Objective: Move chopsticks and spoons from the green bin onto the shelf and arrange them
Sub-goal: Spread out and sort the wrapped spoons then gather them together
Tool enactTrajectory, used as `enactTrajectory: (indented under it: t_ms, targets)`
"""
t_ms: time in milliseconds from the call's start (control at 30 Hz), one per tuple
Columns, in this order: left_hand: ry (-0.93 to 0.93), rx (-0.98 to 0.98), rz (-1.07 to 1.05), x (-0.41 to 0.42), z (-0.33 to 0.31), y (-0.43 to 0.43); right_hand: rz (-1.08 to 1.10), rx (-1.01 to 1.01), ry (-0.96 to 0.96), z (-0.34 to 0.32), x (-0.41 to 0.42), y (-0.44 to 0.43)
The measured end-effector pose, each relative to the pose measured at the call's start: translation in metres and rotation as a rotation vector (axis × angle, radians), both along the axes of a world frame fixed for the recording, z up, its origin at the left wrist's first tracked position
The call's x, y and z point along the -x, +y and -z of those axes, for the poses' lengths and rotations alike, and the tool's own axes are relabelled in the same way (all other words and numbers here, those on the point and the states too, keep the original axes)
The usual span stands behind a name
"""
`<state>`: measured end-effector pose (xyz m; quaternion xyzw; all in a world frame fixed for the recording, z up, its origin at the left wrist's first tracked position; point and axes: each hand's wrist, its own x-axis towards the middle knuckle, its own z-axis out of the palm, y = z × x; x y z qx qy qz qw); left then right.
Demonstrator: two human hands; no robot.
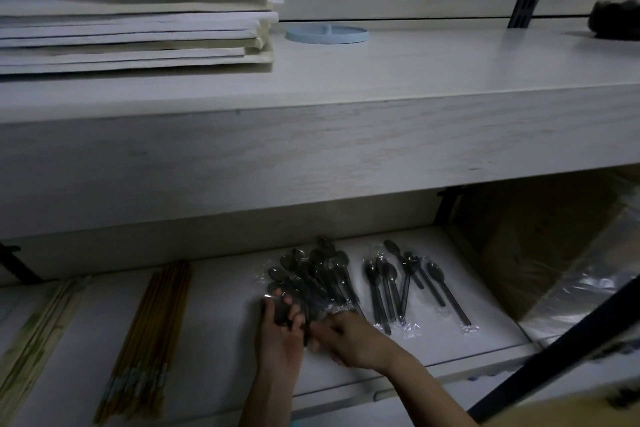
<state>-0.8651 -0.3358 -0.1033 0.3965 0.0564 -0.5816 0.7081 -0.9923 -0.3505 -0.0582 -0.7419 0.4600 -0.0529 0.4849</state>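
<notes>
You hold a fanned bundle of spoons (311,274), black plastic, each in clear wrap, low over the lower shelf (221,291). Your left hand (278,336) curls round the handle ends. Your right hand (346,336), touching the left, pinches the wrapper tails.

Just right of the bundle, the laid-out spoons (408,284) lie in a loose row on the shelf. To the left lie the brown chopsticks (149,333), and beyond them the pale sleeved chopsticks (38,333). The green bin is out of view.

The slick wrap looks slippery, so a loosened grip could let the fan spill across the neat row. The spoons could also slide towards the cardboard box (540,253) at the right.

No writing can be read. The light bands on the brown chopsticks are too blurred to make out.
</notes>
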Motion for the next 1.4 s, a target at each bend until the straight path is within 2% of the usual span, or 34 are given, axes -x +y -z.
enactTrajectory:
  t_ms: [67,133,200,400,600,800,867,933,1000,1033,1100,1167,1267,1400]
  targets:
    - [0.011,0.025,-0.110,-0.009,-0.008,0.002,0.167,0.033,-0.030,0.004,0.009,-0.010]
    - [-0.013,0.029,-0.171,-0.017,-0.015,0.007,0.399,0.222,0.010,0.014,0.019,-0.028]
    - [-0.029,0.018,-0.184,-0.018,-0.016,0.012,0.502,0.364,0.103,0.024,0.021,-0.043]
    - [0.001,-0.007,-0.162,-0.010,-0.012,0.015,0.256,0.388,0.384,0.051,-0.004,-0.056]
    - [0.017,0.008,-0.195,-0.017,-0.013,0.016,0.413,0.273,0.287,0.050,0.012,-0.072]
    - [-0.003,-0.018,-0.189,-0.016,-0.012,0.015,0.535,0.277,0.272,0.052,0.035,-0.074]
    - [0.001,-0.018,-0.189,-0.015,-0.013,0.014,0.544,0.334,0.323,0.052,0.037,-0.072]
    - [0.010,-0.012,-0.185,-0.015,-0.013,0.013,0.535,0.497,0.387,0.054,0.035,-0.069]
    - [0.015,-0.012,-0.180,-0.015,-0.011,0.012,0.487,0.671,0.345,0.055,0.029,-0.068]
    - [0.016,-0.013,-0.178,-0.015,-0.010,0.011,0.440,0.697,0.298,0.053,0.023,-0.067]
    - [0.016,-0.015,-0.177,-0.015,-0.010,0.011,0.354,0.622,0.209,0.045,0.009,-0.067]
    - [0.018,-0.019,-0.174,-0.014,-0.010,0.013,0.304,0.512,0.201,0.041,-0.003,-0.071]
    - [0.027,-0.002,-0.171,-0.016,-0.011,0.015,0.229,0.424,0.288,0.043,-0.012,-0.080]
    - [0.021,0.002,-0.182,-0.018,-0.009,0.018,0.252,0.416,0.408,0.047,-0.008,-0.089]
